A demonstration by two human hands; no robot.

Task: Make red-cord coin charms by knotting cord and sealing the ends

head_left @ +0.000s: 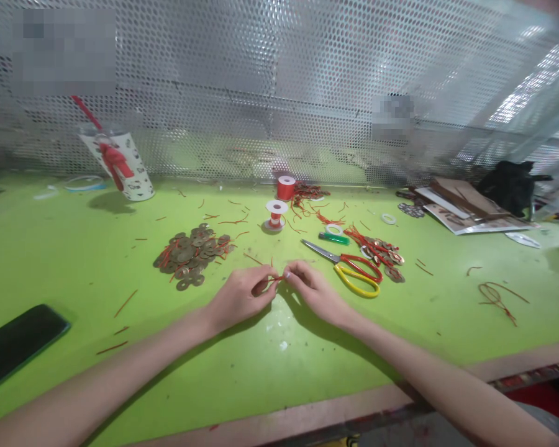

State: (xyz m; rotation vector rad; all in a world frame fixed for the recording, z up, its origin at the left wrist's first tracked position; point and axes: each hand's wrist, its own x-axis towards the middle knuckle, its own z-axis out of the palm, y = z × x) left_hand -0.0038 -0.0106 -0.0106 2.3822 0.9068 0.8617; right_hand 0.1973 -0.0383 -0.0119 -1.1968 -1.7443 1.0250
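My left hand (249, 290) and my right hand (310, 287) meet above the middle of the green table. Between their fingertips runs a short red cord (279, 278), pinched from both sides. To the left of my left hand lies a pile of brass coins with holes (190, 251), bits of red cord among them. Scissors (349, 264) with one red and one yellow handle rest just right of my right hand. Behind them is a green lighter (334, 238). A smaller bunch of coins tied with red cords (382, 248) sits beyond the scissors.
Two spools, a full red one (286, 187) and a nearly used one (276, 216), stand ahead. A patterned cup (121, 164) with a straw is back left, a phone (23, 341) front left. Papers (470, 208) lie back right. A perforated metal panel (261, 93) closes the back.
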